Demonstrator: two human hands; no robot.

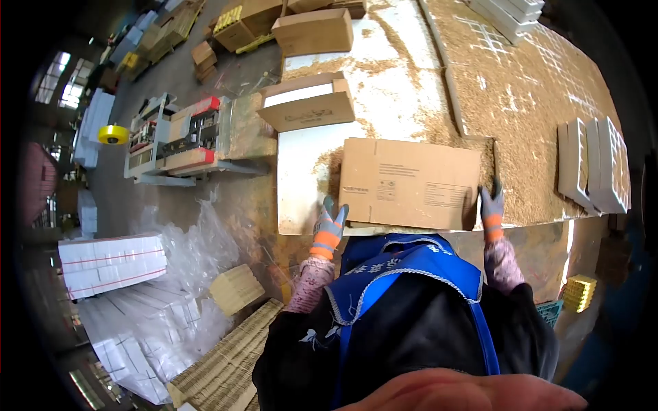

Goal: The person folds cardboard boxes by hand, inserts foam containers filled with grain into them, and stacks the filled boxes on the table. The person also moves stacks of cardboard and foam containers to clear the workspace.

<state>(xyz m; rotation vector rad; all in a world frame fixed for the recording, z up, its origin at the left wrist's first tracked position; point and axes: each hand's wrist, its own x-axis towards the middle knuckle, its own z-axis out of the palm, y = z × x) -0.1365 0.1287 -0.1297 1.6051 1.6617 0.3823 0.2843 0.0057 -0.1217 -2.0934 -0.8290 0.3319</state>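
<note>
A long brown cardboard carton (411, 183) is lying on the white, crumb-strewn tabletop (298, 178), its long axis running sideways between the grey-and-orange gloved left hand (330, 225) at its near-left corner and the matching right hand (491, 205) beside its right end. Whether either hand's fingers are gripping cardboard, one cannot tell.

Brown box (411, 181) between left hand (330, 220) and right hand (491, 205)

Plain cardboard, its broad printed face turned up, oblong, longer from hand to hand than away from them; the near left corner sits at the left hand, the near right corner beside the right hand, and the rest reaches out beyond both. Dark print: small lines and symbols midway between the hands, a ruled block toward the right hand, a short line toward the left. A crease runs down the left-hand end; depth hard to tell
</note>
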